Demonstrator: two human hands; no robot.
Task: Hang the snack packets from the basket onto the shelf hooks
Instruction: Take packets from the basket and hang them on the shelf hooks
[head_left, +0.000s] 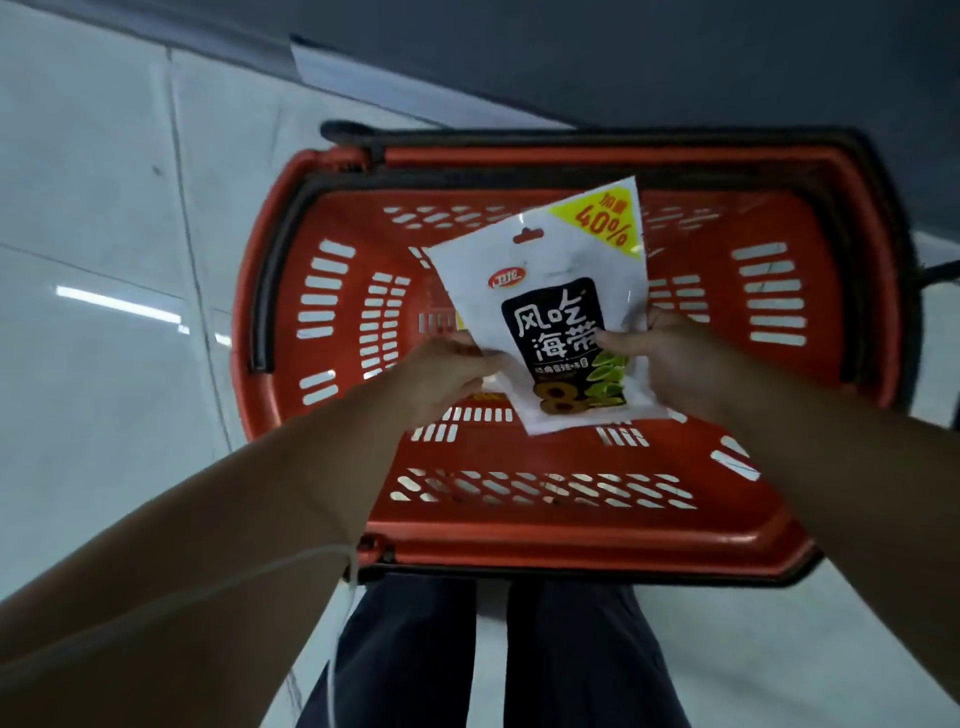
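The floor (104, 218) is pale, glossy tile, with thin dark grout lines crossing it and a bright streak of light reflected on it to the left of the basket; the red plastic basket (322, 312) stands directly on it, slotted walls upright, dark handles folded down along its rim; beyond the basket's far side the floor meets a dark surface.

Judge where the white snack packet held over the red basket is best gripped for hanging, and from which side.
Probably the lower side edges, much as now: the left hand and right hand pinch the snack packet from either side near its bottom. That leaves the hang hole near the top edge uncovered and pointing away from the person, free for a hook.
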